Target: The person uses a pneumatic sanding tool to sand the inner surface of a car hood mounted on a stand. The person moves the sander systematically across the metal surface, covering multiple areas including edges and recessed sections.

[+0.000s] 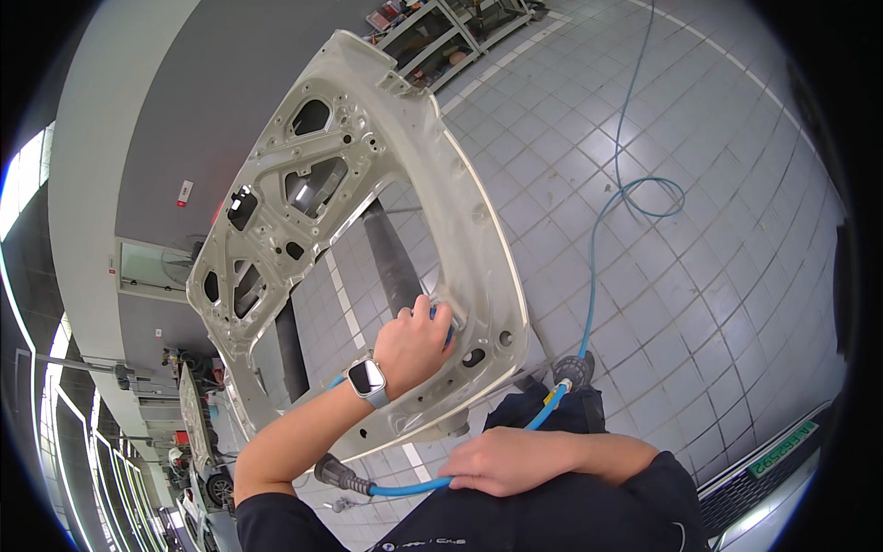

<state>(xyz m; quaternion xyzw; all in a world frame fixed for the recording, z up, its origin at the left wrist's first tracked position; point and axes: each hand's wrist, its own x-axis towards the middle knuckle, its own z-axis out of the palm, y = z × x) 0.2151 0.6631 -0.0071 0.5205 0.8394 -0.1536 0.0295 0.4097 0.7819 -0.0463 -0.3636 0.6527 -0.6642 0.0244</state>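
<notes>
Car panel (464, 221), pale and cut with holes, lies under my left hand (412, 348) and stretches ahead and leftward of those fingers. I judge the work to be under way at the bend where they are; which stretches are finished and which remain, the surface doesn't show me. Far ahead of my left fingers, a grey rack (463, 29) carries odds and ends too small to name. A blue hose (405, 488) runs beneath my right hand (497, 460), whose fingers close over it. My left fingers grip a blue thing (434, 314), mostly hidden, seemingly against the panel.
</notes>
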